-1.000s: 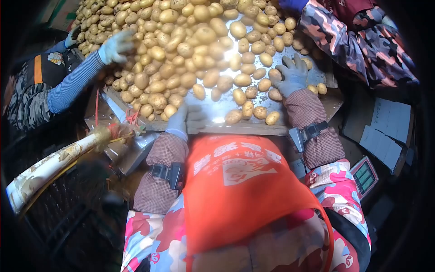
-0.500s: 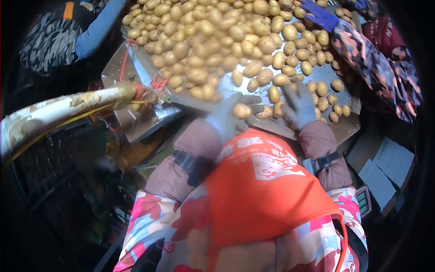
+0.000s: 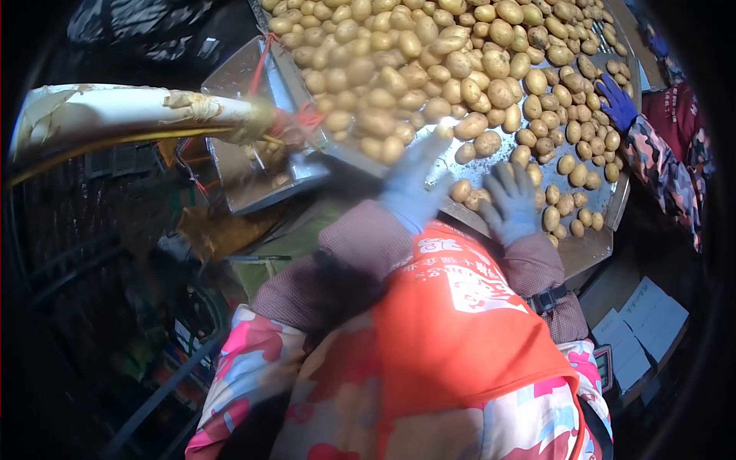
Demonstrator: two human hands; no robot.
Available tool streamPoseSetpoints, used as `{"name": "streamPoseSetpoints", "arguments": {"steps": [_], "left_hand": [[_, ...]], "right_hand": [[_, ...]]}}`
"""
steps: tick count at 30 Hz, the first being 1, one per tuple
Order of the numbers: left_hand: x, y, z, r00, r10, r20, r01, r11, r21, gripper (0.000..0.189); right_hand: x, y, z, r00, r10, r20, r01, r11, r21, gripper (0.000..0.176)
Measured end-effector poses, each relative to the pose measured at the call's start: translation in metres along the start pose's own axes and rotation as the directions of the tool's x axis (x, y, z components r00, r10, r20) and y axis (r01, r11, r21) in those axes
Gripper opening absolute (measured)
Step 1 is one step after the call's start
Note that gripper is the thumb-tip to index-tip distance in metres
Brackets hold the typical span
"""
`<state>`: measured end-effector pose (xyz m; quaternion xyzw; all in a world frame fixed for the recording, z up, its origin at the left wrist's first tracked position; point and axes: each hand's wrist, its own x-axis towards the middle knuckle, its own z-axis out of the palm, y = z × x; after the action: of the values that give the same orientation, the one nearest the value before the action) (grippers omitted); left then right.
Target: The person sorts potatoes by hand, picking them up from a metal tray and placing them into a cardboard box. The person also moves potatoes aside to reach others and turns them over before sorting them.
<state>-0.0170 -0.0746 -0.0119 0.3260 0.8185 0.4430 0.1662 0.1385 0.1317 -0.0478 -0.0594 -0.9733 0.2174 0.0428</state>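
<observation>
Gone from view since half a second ago is the potato that lay against the left hand (image 3: 414, 184), which (gloved and blurred) now stretches its fingers up to the near edge of the potatoes (image 3: 429, 69) heaped across the top of the frame; I cannot tell whether it grips one. Just right of centre, the right hand (image 3: 510, 203) lies palm down on the table (image 3: 590, 249) with fingers spread wide, gripping nothing, two loose potatoes just left of it. A co-worker's glove (image 3: 617, 101) rests among the potatoes at upper right, and a pole (image 3: 115, 115) crosses the upper left.
</observation>
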Motion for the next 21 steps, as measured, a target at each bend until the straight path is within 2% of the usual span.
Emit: {"name": "streamPoseSetpoints", "arguments": {"steps": [2,3,4,5,8,11,12,13,14,15,17,18,20,21], "left_hand": [[0.007,-0.028,-0.022,0.93,-0.009,-0.367,0.138,0.935,0.327,0.067],[0.016,-0.035,-0.034,0.928,-0.121,-0.352,0.224,0.937,0.268,0.069],[0.024,-0.041,-0.044,0.915,-0.237,-0.327,0.314,0.926,0.209,0.071],[0.032,-0.044,-0.048,0.89,-0.349,-0.293,0.403,0.902,0.151,0.073],[0.063,-0.029,-0.052,0.795,-0.555,-0.244,0.606,0.713,0.353,0.084],[0.068,-0.067,-0.052,0.84,-0.52,-0.156,0.543,0.816,0.197,0.077],[0.064,-0.069,-0.059,0.835,-0.549,-0.037,0.518,0.808,-0.281,0.074],[0.053,-0.069,-0.066,0.852,-0.517,0.086,0.425,0.586,-0.69,0.072],[0.038,-0.066,-0.072,0.881,-0.438,0.179,0.292,0.205,-0.934,0.07],[0.023,-0.053,-0.082,0.884,-0.382,0.267,0.286,-0.007,-0.958,0.07],[0.008,-0.015,-0.107,0.906,-0.217,0.363,0.252,-0.413,-0.875,0.071],[0.006,-0.013,-0.112,0.931,-0.152,0.333,0.26,-0.364,-0.894,0.073],[-0.006,-0.01,-0.116,0.959,-0.025,0.281,0.265,-0.268,-0.926,0.075],[-0.009,-0.009,-0.121,0.966,-0.039,0.254,0.246,-0.145,-0.958,0.077]], "right_hand": [[-0.017,0.008,-0.005,1.0,0.027,0.002,-0.026,0.995,-0.098,0.047],[-0.022,0.012,-0.006,0.999,0.041,0.002,-0.04,0.988,-0.149,0.047],[-0.025,0.011,-0.001,0.994,0.073,-0.088,-0.084,0.987,-0.133,0.046],[-0.028,0.01,0.001,0.991,0.115,-0.066,-0.124,0.98,-0.158,0.046],[-0.024,0.0,0.001,0.978,0.204,-0.044,-0.208,0.956,-0.205,0.047],[-0.024,0.002,0.004,0.979,0.193,-0.06,-0.201,0.963,-0.179,0.047],[-0.021,0.002,0.003,0.978,0.197,-0.071,-0.207,0.96,-0.189,0.046],[-0.02,0.0,0.001,0.975,0.205,-0.081,-0.217,0.956,-0.195,0.046],[-0.023,-0.003,0.002,0.973,0.215,-0.084,-0.228,0.954,-0.197,0.046],[-0.027,-0.003,0.005,0.974,0.2,-0.108,-0.218,0.959,-0.183,0.045],[-0.023,0.004,0.01,0.975,0.147,-0.166,-0.174,0.972,-0.159,0.044],[-0.016,-0.002,0.009,0.964,0.129,-0.234,-0.16,0.98,-0.117,0.043],[0.007,-0.033,-0.007,0.989,-0.05,-0.136,0.052,0.999,0.012,0.043],[0.018,-0.043,-0.01,0.984,-0.142,-0.103,0.15,0.986,0.074,0.042]]}}
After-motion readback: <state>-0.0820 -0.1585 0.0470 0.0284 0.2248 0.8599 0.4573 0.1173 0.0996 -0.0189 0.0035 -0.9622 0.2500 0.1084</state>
